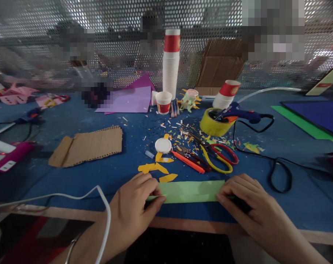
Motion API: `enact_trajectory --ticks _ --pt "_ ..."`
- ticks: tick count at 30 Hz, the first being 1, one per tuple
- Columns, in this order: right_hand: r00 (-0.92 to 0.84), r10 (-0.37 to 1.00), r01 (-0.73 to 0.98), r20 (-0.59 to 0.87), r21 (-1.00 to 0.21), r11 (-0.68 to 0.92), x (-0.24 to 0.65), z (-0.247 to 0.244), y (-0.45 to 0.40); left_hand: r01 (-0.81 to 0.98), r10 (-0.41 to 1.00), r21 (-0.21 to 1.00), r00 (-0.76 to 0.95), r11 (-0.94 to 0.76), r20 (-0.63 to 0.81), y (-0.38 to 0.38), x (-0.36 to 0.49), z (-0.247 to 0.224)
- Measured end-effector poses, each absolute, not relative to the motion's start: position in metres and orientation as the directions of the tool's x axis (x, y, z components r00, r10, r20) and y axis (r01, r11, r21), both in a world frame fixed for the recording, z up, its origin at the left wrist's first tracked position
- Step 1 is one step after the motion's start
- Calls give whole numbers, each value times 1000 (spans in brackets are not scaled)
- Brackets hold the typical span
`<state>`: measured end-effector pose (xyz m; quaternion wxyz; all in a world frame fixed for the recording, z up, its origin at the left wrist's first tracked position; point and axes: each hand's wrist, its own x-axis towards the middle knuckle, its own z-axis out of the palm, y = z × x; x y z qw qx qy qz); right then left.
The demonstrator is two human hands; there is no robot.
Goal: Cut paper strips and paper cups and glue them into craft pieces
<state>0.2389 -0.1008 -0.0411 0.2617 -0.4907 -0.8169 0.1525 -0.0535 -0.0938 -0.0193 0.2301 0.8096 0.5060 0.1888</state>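
Note:
A strip of light green paper (191, 191) stretches between my two hands near the table's front edge, with a crease running along its length. My left hand (140, 201) pinches its left end between thumb and fingers. At the other end, my right hand (246, 198) grips the strip the same way. Just beyond the paper lie orange paper petals (168, 178) and an orange-red marker (188, 162). Scissors with red and yellow handles (218, 156) rest open behind my right hand. A round white lid (163, 145) sits among the scraps.
A tall stack of paper cups (171, 62) stands at the back. A glue gun (243, 113) rests on a yellow tape roll (214, 124), its black cord looping right. Cardboard (92, 146) lies left. A white cable (107, 216) passes over my left forearm.

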Motion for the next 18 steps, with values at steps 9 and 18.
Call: enact_trajectory --ticks 9,18 --pt "-370 882 734 293 -489 471 238 -40 -101 725 899 565 431 -394 74 -93 -54 -18" --pt "-338 879 737 337 -486 470 236 -40 -99 734 907 562 416 -381 72 -90 -54 -19"
